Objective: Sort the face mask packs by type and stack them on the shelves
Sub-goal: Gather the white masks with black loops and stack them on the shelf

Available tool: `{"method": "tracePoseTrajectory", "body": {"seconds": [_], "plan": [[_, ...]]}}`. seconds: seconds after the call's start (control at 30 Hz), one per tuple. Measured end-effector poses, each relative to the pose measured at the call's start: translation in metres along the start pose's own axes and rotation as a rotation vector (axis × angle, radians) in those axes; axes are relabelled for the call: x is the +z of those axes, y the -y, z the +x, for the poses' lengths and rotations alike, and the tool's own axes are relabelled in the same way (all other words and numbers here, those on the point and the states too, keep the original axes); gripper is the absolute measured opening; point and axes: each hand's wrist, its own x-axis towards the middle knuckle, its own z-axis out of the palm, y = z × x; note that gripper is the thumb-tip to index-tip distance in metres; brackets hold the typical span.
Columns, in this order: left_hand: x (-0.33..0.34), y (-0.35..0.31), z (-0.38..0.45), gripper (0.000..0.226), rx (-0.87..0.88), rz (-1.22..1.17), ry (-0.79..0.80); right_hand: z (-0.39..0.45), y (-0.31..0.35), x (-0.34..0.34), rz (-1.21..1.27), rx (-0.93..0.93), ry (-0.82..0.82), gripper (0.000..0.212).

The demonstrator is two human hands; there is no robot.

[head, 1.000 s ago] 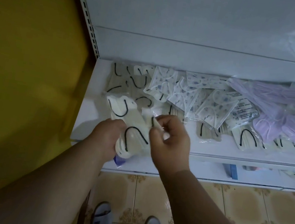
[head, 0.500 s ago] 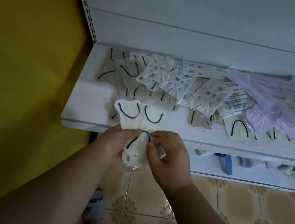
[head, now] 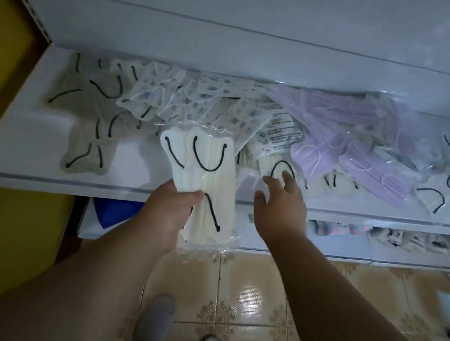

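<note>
1. Two or three cream packs (head: 205,179) with black loops fan out from the left hand (head: 167,214), gripped at their lower end over the shelf (head: 43,176) edge; I judge the slick wrappers could slide apart.
2. One right hand (head: 279,204), fingers spread wide and holding nothing, reaches toward one cream pack (head: 278,172); it may drag neighbouring patterned packs (head: 170,96) or lilac packs (head: 345,147), both piles too jumbled to count.
</note>
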Motion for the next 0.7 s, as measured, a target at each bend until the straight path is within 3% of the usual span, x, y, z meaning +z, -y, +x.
{"method": "tracePoseTrajectory", "body": {"seconds": [0.1,0.27,0.37,0.47,0.53,0.6,0.7], "plan": [[0.011,0.002,0.010,0.013,-0.012,0.086,-0.004,0.023,-0.022,0.003,-0.236,0.028,0.149,0.044],[0.019,0.002,0.018,0.013,-0.052,0.109,-0.016,0.026,-0.018,0.002,-0.300,-0.007,0.031,0.044],[0.021,-0.004,0.019,0.012,-0.048,0.128,-0.021,0.017,-0.005,-0.010,-0.084,0.033,-0.134,0.035],[0.027,-0.013,0.016,0.014,-0.088,0.093,0.000,-0.007,0.014,-0.026,0.175,-0.062,-0.419,0.021],[0.032,-0.016,0.010,0.020,-0.140,0.052,0.038,-0.029,0.026,-0.035,0.290,-0.144,-0.493,0.021],[0.035,-0.022,-0.002,0.025,-0.199,-0.038,0.116,-0.052,0.033,-0.039,0.295,-0.250,-0.453,0.024],[0.035,-0.031,-0.023,0.046,-0.278,-0.138,0.294,-0.085,0.029,-0.035,0.184,-0.420,-0.270,0.024]]}}
